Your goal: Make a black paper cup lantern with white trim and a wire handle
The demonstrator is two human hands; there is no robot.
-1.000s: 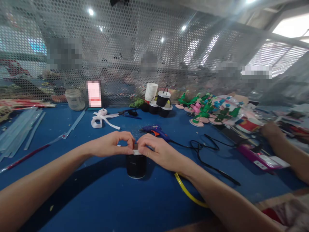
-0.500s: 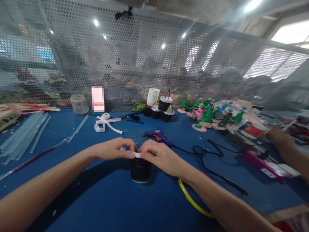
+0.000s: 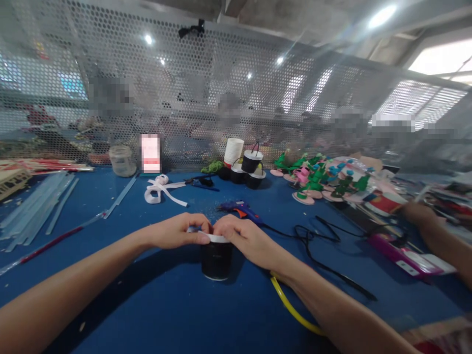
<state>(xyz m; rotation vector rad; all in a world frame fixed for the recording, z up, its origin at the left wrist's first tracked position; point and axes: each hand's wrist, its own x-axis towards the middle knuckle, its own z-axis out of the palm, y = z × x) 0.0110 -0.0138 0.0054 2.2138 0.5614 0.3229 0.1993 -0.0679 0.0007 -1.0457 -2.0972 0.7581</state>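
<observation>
A small black cup (image 3: 217, 260) with a white rim stands on the blue table (image 3: 162, 305) in front of me. My left hand (image 3: 177, 231) pinches the cup's rim from the left, fingers curled. My right hand (image 3: 246, 238) grips the same rim from the right, thumb and fingers pressed on the white band. Both hands meet over the top of the cup and hide its opening.
A blue glue gun (image 3: 239, 209) lies just behind, its black cord (image 3: 324, 255) running right. A yellow tube (image 3: 291, 307) lies under my right forearm. White ribbon (image 3: 160, 189), clear glue sticks (image 3: 33, 206), stacked cups (image 3: 243, 164) and foam flowers (image 3: 320, 177) lie farther back. Another person's arm (image 3: 438, 236) is at right.
Both hands stay on the cup's rim, with the fingers shifting slightly and closing lower over the white band. The view has tilted up a little.
</observation>
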